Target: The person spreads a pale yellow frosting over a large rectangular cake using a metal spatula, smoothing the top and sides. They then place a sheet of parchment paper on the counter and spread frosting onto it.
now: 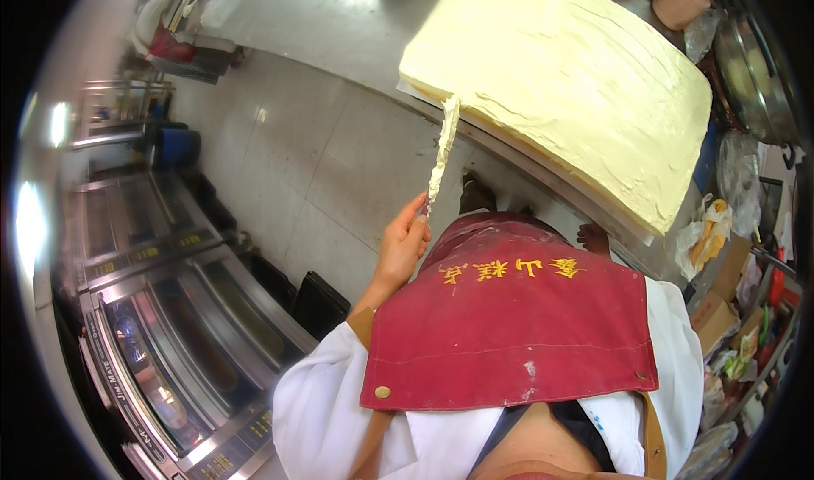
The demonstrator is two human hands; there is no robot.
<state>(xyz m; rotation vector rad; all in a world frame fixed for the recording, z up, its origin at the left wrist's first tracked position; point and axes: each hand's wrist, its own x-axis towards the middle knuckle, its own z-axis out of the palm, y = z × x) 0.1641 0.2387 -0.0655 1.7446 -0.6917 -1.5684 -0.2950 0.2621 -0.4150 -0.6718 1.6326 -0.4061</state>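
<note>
My left hand (405, 237) is closed around the dark reddish handle of a spatula, in front of the apron's left side. Thick pale cream coats the spatula's long narrow blade (443, 143), which points up towards a large rectangular slab cake (559, 92). The blade's tip appears at the cake's near edge; whether it touches is unclear. Pale yellow cream covers the cake's top, with ridges and streaks on the right part. At the worktable's near edge, my right hand (594, 238) shows partly beyond the apron, its fingers bent; what it may touch is hidden.
The metal worktable (318, 25) bears the cake. Steel deck ovens (191, 327) line the left, beside black bins (320, 303). On the right are a lidded steel pot (753, 76), plastic bags (738, 181), food in crumpled wrapping (709, 232) and cardboard boxes (715, 318).
</note>
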